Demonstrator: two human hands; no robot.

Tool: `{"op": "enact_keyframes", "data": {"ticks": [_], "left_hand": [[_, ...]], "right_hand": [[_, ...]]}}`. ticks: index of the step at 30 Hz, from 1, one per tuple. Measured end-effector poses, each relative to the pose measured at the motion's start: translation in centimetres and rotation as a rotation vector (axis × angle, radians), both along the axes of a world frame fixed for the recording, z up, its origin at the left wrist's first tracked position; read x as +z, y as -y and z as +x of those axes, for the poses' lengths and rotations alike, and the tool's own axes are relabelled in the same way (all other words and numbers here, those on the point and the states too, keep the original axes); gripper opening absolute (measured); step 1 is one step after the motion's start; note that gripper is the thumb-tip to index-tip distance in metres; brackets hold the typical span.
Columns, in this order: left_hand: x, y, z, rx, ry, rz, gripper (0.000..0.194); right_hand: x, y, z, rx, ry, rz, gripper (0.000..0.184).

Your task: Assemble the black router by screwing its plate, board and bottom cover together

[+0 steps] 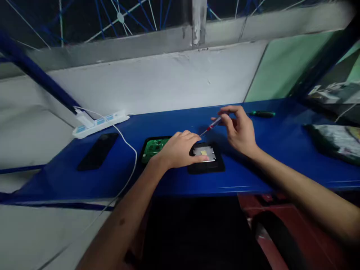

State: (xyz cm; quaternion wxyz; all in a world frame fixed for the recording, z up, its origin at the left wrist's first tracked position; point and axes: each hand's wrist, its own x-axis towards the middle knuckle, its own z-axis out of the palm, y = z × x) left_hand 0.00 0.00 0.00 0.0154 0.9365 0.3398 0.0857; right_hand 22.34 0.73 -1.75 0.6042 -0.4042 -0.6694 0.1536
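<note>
My right hand (pixel 239 129) is closed around a slim screwdriver (pixel 215 123) with a clear handle and a red collar. Its shaft slants down to the left, and the tip ends by the fingertips of my left hand (pixel 181 149). That left hand grips a small black housing (pixel 206 167), its thumb lying across a silvery metal plate (pixel 212 154) set in it. A yellowish square (pixel 203 152) sits on the plate. Partly behind the left hand lies a black casing with a green circuit board (pixel 153 147). Tiny bits, perhaps screws, lie on the table beyond the housing.
On the blue table (pixel 180 183) a black phone (pixel 98 151) lies at left, near a white power strip (pixel 102 123) with a plugged-in charger. Its white cable (pixel 132 148) runs over the front edge. A green-handled screwdriver (pixel 263 113) and a plastic-wrapped packet (pixel 336 140) are at right.
</note>
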Motion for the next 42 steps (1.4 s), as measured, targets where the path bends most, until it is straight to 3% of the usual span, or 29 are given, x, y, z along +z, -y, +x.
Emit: {"op": "enact_keyframes", "data": {"ticks": [7, 12, 21, 27, 34, 42], "left_hand": [[0.0, -0.2, -0.7, 0.079, 0.044, -0.047, 0.062], [0.3, 1.4, -1.8, 0.103, 0.072, -0.028, 0.063], [-1.9, 4.8, -2.5, 0.141, 0.104, 0.043, 0.079], [-2.1, 5.0, -2.4, 0.158, 0.085, 0.044, 0.084], [-2.3, 5.1, -2.3, 0.156, 0.045, 0.033, 0.084], [-2.5, 5.0, -2.3, 0.16, 0.065, 0.027, 0.079]], "right_hand": [[0.6, -0.1, 0.3, -0.074, -0.061, 0.147, 0.021], [1.2, 1.2, -0.2, -0.03, -0.024, 0.145, 0.02], [1.6, 2.6, -0.8, -0.003, 0.159, 0.168, 0.018], [1.6, 2.6, -0.8, -0.003, 0.171, 0.16, 0.017], [1.4, 2.8, -0.7, 0.133, 0.076, 0.111, 0.017], [1.8, 2.8, -0.8, 0.114, 0.076, 0.241, 0.012]]}}
